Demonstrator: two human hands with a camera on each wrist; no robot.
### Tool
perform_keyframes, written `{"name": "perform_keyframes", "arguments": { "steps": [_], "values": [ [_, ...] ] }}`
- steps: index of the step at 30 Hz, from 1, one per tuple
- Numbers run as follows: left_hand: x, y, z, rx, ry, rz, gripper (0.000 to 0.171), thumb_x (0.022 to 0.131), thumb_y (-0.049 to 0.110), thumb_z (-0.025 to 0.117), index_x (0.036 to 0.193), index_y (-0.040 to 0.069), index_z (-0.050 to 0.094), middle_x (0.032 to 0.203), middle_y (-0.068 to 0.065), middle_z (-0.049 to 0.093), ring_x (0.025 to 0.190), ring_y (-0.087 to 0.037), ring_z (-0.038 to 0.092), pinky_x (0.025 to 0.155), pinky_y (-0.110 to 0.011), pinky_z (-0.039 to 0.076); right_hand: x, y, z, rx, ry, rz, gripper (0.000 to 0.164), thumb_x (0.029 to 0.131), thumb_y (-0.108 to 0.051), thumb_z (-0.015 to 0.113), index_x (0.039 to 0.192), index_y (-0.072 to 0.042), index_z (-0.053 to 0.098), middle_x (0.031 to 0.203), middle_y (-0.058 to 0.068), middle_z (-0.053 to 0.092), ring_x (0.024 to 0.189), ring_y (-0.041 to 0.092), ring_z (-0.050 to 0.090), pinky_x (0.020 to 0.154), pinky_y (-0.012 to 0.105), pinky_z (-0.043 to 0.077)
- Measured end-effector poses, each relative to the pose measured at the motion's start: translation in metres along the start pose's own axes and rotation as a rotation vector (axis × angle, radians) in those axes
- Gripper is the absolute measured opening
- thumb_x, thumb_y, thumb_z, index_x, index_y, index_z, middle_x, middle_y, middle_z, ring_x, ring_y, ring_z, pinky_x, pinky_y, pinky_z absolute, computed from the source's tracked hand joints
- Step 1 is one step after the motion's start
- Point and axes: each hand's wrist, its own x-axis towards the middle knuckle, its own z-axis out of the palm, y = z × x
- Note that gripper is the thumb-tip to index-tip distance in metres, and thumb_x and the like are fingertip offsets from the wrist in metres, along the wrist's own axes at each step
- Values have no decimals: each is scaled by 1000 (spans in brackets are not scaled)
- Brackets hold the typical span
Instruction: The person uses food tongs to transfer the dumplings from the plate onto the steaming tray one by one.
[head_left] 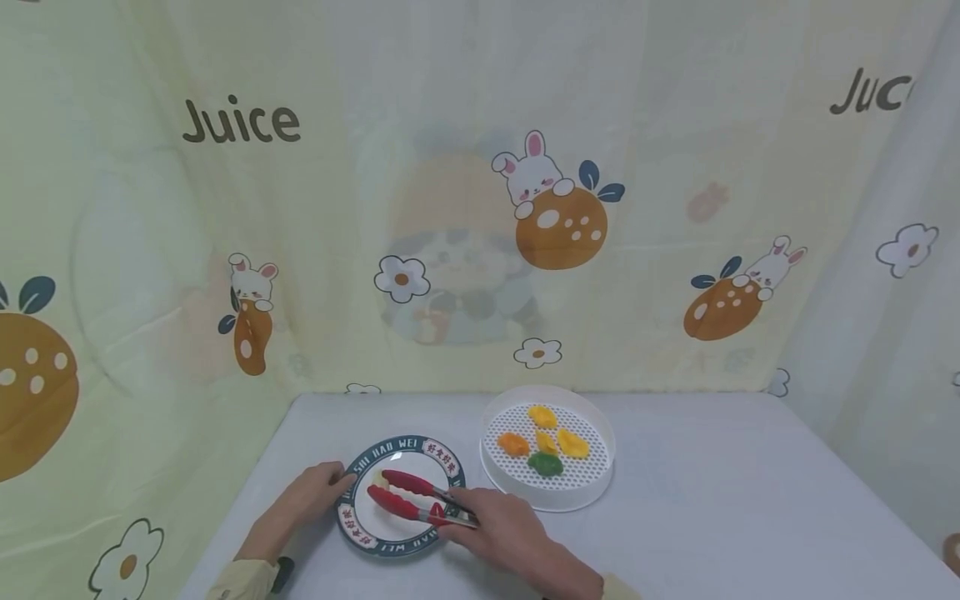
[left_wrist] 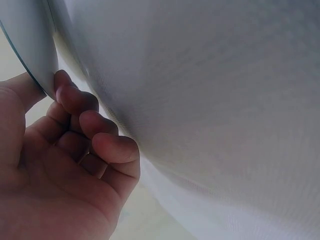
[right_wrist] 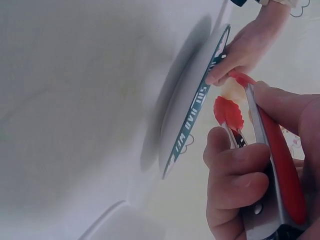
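My left hand (head_left: 311,492) pinches the left rim of a round plate (head_left: 386,547) with a dark green lettered border. In the left wrist view the plate (left_wrist: 31,37) sits between thumb and curled fingers. My right hand (head_left: 504,531) holds red-tipped metal tongs (head_left: 401,505) over the plate, its thumb and fingers around the handles. A small pale yellow piece (head_left: 380,479) is by the tong tips at the plate's upper left. In the right wrist view, the tongs (right_wrist: 282,165) have their red ends spread; whether they touch the piece I cannot tell.
Right of the plate stands a round white perforated steamer tray (head_left: 551,497). In it lie several dumpling-shaped pieces, among them a green one (head_left: 545,464), an orange one (head_left: 513,444) and a yellow one (head_left: 573,443). A patterned curtain (head_left: 450,317) hangs behind the white table (head_left: 697,508).
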Motion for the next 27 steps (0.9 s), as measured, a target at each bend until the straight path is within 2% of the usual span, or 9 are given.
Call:
{"name": "perform_keyframes", "arguments": {
  "steps": [8,17,24,27],
  "values": [
    [0,0,-1,10,4,7,22,101,28,59,90,10,61,76,-3,56,74,-16,51,67,-32,43,-6,7,-8,-16,19,-34,62,85,-59,71,137,-26,61,79,-9,54,75,8,49,59,26,39],
    [-2,2,-1,17,15,16,23,101,29,59,88,9,60,75,-3,55,73,-16,51,66,-32,43,-15,18,-21,-37,77,-57,63,86,-61,69,138,-26,60,87,-13,57,78,5,49,60,25,41],
    [-3,2,-2,24,17,13,25,102,29,58,87,9,59,75,-3,55,73,-16,51,66,-32,44,-21,30,-32,-23,106,-26,69,83,-66,68,139,-25,59,97,-12,62,82,6,51,62,25,42],
    [-3,2,-2,28,19,14,25,102,29,58,87,9,59,75,-3,55,73,-16,51,66,-32,45,-23,36,-37,-34,123,-11,70,83,-66,69,139,-25,60,96,-11,62,82,7,51,61,25,42]
  ]
}}
